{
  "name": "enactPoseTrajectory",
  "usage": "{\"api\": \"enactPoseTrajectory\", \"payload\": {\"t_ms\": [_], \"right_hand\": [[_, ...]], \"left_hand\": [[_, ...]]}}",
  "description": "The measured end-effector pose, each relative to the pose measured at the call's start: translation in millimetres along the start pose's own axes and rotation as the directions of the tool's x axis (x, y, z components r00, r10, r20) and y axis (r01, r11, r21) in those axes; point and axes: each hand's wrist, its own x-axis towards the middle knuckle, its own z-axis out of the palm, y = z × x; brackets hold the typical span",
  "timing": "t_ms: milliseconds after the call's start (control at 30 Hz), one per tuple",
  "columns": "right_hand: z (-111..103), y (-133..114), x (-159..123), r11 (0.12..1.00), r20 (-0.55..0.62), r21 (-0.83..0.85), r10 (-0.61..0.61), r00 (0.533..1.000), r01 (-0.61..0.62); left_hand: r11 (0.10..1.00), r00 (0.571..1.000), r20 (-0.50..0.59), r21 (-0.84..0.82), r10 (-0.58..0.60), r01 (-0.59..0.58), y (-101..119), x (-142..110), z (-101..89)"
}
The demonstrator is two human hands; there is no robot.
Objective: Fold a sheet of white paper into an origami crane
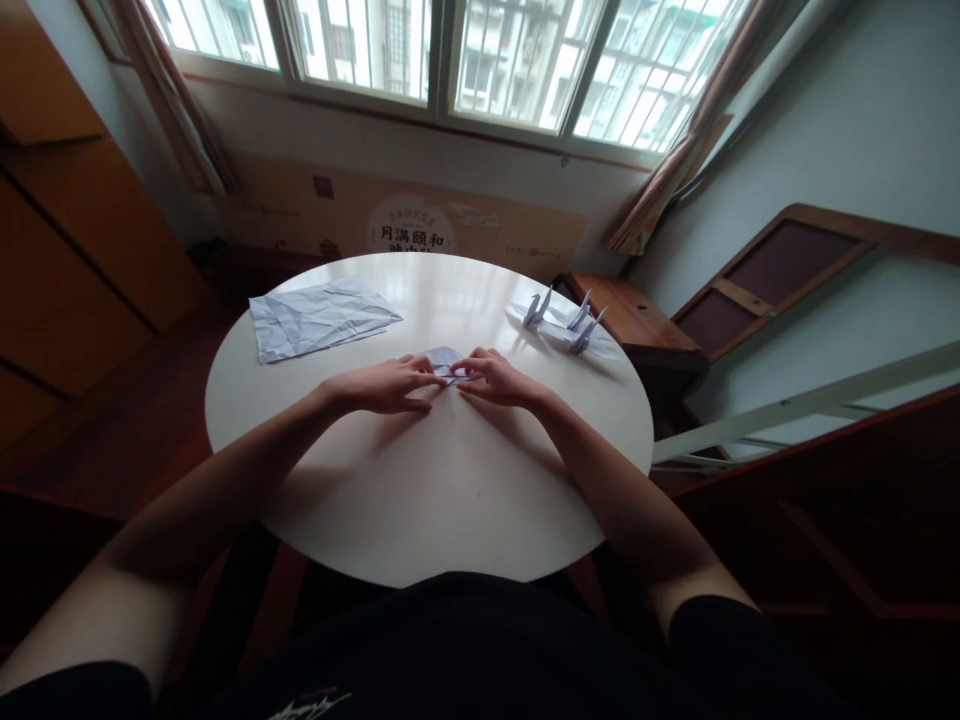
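Observation:
A small piece of folded white paper (442,355) lies on the round white table (442,500), in front of my body. My left hand (391,384) holds its left side, with the fingertips on the paper and the thumb close to the tabletop. From the right, my right hand (496,378) pinches the paper's other side with bent fingers. The fingertips of the two hands are only a small gap apart. My fingers cover part of the paper, so its exact folded shape is hard to make out.
Creased white paper sheets (322,315) lie at the table's back left. Folded paper cranes (579,320) stand at the back right, beside more flat paper. A wooden stool-like piece (634,320) is beyond the right edge. Barred windows are behind the table.

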Motion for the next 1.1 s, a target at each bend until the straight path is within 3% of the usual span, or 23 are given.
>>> {"api": "enactPoseTrajectory", "payload": {"t_ms": [1100], "right_hand": [[-2.8,-5.0,-1.3,1.0,0.005,-0.017,-0.003,1.0,0.003]], "left_hand": [[1.0,1.0,-0.016,-0.016,-0.017,0.017,2.5,-1.5,-1.3]]}}
